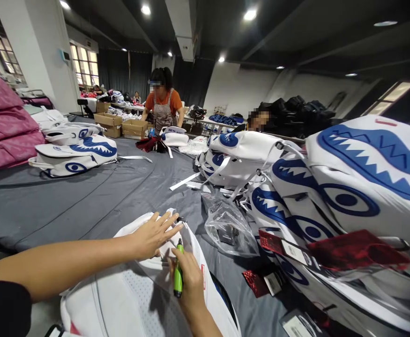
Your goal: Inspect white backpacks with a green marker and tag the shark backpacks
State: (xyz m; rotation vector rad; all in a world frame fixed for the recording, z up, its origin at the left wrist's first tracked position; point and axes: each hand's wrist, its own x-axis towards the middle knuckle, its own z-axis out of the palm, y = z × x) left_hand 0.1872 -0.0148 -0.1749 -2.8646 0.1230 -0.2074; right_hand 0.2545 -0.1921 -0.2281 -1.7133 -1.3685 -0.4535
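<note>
A white backpack [120, 299] lies in front of me with its mesh-patterned padded side facing up. My left hand [153, 238] rests flat on the backpack's upper end, near its top loop, fingers stretched out and holding nothing. Just to its right, my right hand [191, 276] is wrapped around a slim green pen-like tool [178, 276] with dark ends. The tool stands nearly upright over the backpack, its upper tip close to my left fingers. What exactly the tool is, I cannot make out. A small red-edged label [203, 277] shows on the backpack's side.
White backpacks with blue shark faces [345, 199] are piled at right, with red tags [256, 283] and a clear plastic bag [229, 229] nearby. More backpacks [76, 154] lie at left on the grey-covered table [120, 196], beside pink bundles [8, 124]. A co-worker [164, 103] stands across the table.
</note>
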